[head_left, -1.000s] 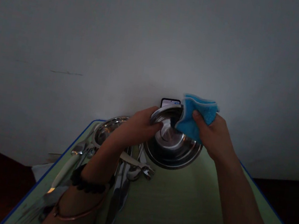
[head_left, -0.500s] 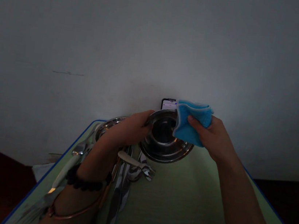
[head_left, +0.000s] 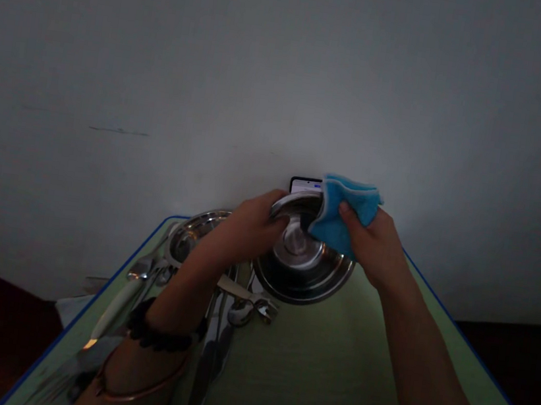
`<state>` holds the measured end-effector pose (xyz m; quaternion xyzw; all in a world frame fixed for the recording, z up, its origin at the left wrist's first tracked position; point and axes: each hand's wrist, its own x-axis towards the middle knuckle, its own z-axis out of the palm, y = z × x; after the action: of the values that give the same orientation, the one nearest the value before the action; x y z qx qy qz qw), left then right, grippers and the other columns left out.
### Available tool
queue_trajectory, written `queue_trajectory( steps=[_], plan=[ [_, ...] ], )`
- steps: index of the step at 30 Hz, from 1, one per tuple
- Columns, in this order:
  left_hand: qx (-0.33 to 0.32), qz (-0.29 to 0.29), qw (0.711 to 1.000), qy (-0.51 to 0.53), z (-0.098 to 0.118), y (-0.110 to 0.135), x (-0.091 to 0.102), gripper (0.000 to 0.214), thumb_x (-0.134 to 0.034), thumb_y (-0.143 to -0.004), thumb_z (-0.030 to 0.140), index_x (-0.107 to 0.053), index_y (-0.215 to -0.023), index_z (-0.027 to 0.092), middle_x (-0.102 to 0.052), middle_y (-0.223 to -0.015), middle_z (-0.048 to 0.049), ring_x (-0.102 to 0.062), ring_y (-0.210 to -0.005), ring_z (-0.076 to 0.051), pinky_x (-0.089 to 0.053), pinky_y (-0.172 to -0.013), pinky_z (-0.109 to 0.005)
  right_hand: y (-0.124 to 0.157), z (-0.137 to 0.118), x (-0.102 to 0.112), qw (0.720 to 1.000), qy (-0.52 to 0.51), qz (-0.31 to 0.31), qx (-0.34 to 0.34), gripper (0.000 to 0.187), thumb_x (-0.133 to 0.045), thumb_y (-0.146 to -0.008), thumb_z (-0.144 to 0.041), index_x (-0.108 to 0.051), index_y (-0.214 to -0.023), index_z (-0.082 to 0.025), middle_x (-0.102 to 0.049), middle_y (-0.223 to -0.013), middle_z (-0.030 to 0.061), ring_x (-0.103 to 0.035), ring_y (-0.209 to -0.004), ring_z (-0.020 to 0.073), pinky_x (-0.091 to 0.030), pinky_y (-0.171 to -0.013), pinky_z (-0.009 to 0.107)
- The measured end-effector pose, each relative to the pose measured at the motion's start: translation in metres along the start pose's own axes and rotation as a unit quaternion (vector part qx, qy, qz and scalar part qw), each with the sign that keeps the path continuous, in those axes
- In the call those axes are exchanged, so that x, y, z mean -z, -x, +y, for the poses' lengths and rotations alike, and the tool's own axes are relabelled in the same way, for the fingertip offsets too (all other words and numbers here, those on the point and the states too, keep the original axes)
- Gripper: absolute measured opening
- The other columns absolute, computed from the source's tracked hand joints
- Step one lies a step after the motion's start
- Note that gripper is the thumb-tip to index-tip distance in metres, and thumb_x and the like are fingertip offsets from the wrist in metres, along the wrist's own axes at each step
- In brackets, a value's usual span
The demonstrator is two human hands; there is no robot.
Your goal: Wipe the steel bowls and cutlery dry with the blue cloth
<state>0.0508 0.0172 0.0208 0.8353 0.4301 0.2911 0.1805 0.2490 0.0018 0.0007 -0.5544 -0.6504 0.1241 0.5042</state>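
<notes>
My left hand (head_left: 252,227) grips the left rim of a shiny steel bowl (head_left: 304,267), holding it tilted toward me above the green table (head_left: 328,369). A folded blue cloth (head_left: 343,212) is pinched in my right hand (head_left: 377,246), thumb on top, and it lies over the bowl's upper right rim and inner wall. Both wrists reach in from the bottom of the view; the left one wears a dark bead bracelet and a thin bangle.
A second steel bowl (head_left: 191,235) sits at the table's far left. Several spoons, forks and a white-handled utensil (head_left: 120,305) lie in a heap under my left arm. A phone (head_left: 305,185) stands against the grey wall behind the bowl. The table has a blue edge.
The bowl has tipped back up toward me, showing its bright bottom again, and the cloth has slid along the upper right rim. Both hands keep their grip.
</notes>
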Motion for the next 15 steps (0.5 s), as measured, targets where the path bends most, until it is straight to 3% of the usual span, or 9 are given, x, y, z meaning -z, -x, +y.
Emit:
queue_trajectory(
  steps=[4,9,15],
  plan=[
    [0.004,0.025,0.999,0.036,-0.0004,-0.0013,0.0010,0.031,-0.042,-0.083,0.023,-0.057,-0.109,0.014,-0.065,-0.099,-0.0072,-0.059,-0.088,-0.020,-0.045,-0.080,-0.035,0.0004,0.0075,-0.0012,0.996,-0.059,0.054,-0.049,0.038,-0.049,-0.080,-0.050,-0.063,-0.082,-0.015,-0.067,-0.081,0.0074,-0.061,-0.076,0.0224,-0.047,-0.068,0.037],
    [0.027,0.011,0.999,0.035,-0.0041,0.0007,0.0059,0.030,-0.042,-0.083,0.026,-0.058,-0.106,0.014,-0.067,-0.090,-0.0061,-0.060,-0.083,-0.021,-0.046,-0.078,-0.036,0.0024,0.0044,-0.0002,1.000,-0.025,0.013,-0.008,0.034,-0.052,-0.079,-0.045,-0.065,-0.086,-0.015,-0.068,-0.083,0.0067,-0.061,-0.075,0.0214,-0.046,-0.069,0.035],
    [-0.007,-0.010,1.000,-0.006,-0.0013,0.0017,0.0044,0.025,-0.043,-0.082,0.023,-0.060,-0.099,0.014,-0.066,-0.094,-0.0070,-0.060,-0.087,-0.021,-0.045,-0.081,-0.036,0.0024,-0.0006,-0.0001,1.000,-0.007,-0.008,0.025,0.034,-0.051,-0.081,-0.043,-0.066,-0.094,-0.014,-0.068,-0.090,0.0076,-0.062,-0.080,0.0222,-0.047,-0.071,0.035]
  ],
)
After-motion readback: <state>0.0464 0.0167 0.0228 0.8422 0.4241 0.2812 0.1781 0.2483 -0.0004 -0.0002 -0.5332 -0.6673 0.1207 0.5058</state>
